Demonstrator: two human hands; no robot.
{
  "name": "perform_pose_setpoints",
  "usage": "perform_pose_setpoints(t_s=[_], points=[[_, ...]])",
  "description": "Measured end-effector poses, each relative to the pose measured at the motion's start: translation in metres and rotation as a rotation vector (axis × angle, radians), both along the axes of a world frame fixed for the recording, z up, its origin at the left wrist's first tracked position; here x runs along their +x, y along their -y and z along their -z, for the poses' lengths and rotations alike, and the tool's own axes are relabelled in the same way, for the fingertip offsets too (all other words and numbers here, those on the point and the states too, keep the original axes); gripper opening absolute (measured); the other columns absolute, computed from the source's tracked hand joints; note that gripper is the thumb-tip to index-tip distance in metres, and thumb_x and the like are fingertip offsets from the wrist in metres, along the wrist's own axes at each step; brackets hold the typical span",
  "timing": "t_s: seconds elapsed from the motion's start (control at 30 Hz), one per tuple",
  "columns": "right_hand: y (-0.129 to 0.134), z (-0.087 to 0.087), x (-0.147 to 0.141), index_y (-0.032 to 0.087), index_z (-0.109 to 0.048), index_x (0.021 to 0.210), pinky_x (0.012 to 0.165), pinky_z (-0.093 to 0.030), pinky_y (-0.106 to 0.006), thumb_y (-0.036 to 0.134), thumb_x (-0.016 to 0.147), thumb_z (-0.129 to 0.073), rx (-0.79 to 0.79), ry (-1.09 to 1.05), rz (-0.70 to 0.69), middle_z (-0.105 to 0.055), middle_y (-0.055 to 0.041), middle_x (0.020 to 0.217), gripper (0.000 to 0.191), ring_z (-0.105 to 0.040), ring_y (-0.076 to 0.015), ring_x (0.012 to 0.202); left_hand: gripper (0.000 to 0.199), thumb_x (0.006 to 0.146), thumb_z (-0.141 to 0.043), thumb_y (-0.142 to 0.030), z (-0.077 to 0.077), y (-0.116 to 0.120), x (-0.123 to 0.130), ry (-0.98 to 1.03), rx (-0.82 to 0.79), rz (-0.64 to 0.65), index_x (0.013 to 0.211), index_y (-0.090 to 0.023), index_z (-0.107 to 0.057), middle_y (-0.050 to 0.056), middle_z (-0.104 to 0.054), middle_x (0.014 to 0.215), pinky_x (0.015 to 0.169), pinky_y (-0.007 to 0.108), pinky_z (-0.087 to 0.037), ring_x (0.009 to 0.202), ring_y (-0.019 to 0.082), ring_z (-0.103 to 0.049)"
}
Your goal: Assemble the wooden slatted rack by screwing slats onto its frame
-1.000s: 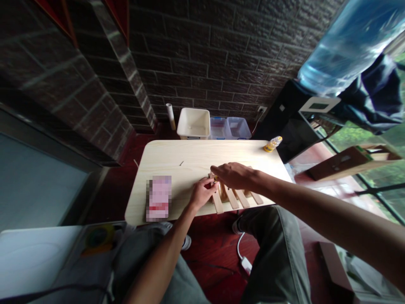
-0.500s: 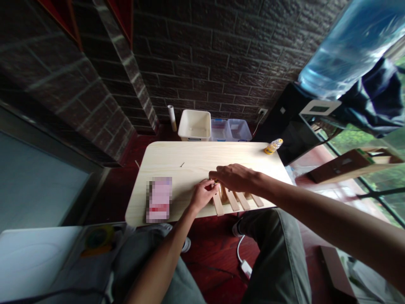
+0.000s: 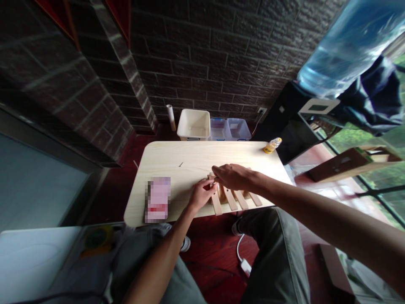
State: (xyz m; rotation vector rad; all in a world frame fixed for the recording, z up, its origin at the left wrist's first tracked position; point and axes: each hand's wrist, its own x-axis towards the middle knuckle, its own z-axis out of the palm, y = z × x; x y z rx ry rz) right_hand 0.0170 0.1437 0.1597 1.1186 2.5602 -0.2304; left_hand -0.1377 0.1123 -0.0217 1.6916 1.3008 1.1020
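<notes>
Several narrow wooden slats (image 3: pixel 217 206) lie side by side at the table's front edge, with small dark dots on some and a brownish, shiny piece (image 3: pixel 223 195) between them. My right hand (image 3: pixel 232 175) is closed above the far end of the leftmost slats, its knuckles up. Whatever it grips is hidden by the fingers. My left hand (image 3: pixel 202 194) reaches in from the left, thumb and fingertips pinched together at the leftmost slat, just under the right hand. What lies between those fingertips is too small to make out. A thin dark screw-like piece (image 3: pixel 180 164) lies farther back on the table.
The pale wooden table (image 3: pixel 164 156) carries a blurred-out pink item (image 3: pixel 157 200) at left and a yellow-and-clear bottle (image 3: pixel 272 145) at the back right. Behind it stand a cream bin (image 3: pixel 193 124) and clear plastic boxes (image 3: pixel 237 128). My legs are below the front edge.
My right hand has turned slightly and shifted a little over the slats' far ends, exposing more of the leftmost end. The left hand keeps its pinch. The view has moved slightly.
</notes>
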Motion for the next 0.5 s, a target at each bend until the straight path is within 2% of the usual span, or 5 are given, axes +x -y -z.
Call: perform_pose_setpoints(t_s=[0.1,0.23,0.37,0.5], points=[[0.001,-0.006,0.001,0.015,-0.049,0.125,0.067,-0.043,-0.027,0.028,0.097,-0.053,-0.002,-0.027,-0.039,-0.070,-0.0133,0.104,0.031,-0.068,-0.0211,0.087,0.017,0.085,-0.065,-0.029,0.002,-0.001,0.000,0.018,0.011,0.003,0.091,-0.020,-0.077,0.000,-0.064,0.074,0.064,0.020,-0.044,0.066,0.011,-0.056],[0.004,-0.013,0.001,0.017,-0.054,0.120,0.065,-0.041,-0.027,0.020,0.099,-0.046,0.010,0.001,-0.071,-0.070,-0.0100,0.100,0.023,-0.067,-0.0196,0.083,0.018,0.085,-0.065,-0.031,0.002,-0.001,0.000,0.009,0.022,0.004,0.092,-0.019,-0.077,0.001,-0.065,0.075,0.064,0.021,-0.045,0.067,0.011,-0.058],[0.006,-0.010,0.001,0.016,-0.056,0.117,0.062,-0.040,-0.027,0.018,0.099,-0.044,0.011,0.018,-0.068,-0.070,-0.0103,0.099,0.021,-0.066,-0.0180,0.077,0.018,0.085,-0.066,-0.032,0.003,-0.001,-0.001,-0.005,0.028,0.004,0.093,-0.019,-0.077,0.001,-0.066,0.076,0.065,0.020,-0.046,0.069,0.011,-0.058],[0.005,-0.003,0.000,0.016,-0.056,0.116,0.058,-0.037,-0.026,0.023,0.100,-0.045,0.000,0.016,-0.015,-0.070,-0.0098,0.094,0.020,-0.067,-0.0194,0.077,0.018,0.085,-0.065,-0.029,0.004,-0.001,-0.001,-0.014,0.019,0.003,0.096,-0.020,-0.077,0.001,-0.068,0.080,0.066,0.021,-0.046,0.070,0.011,-0.059]])
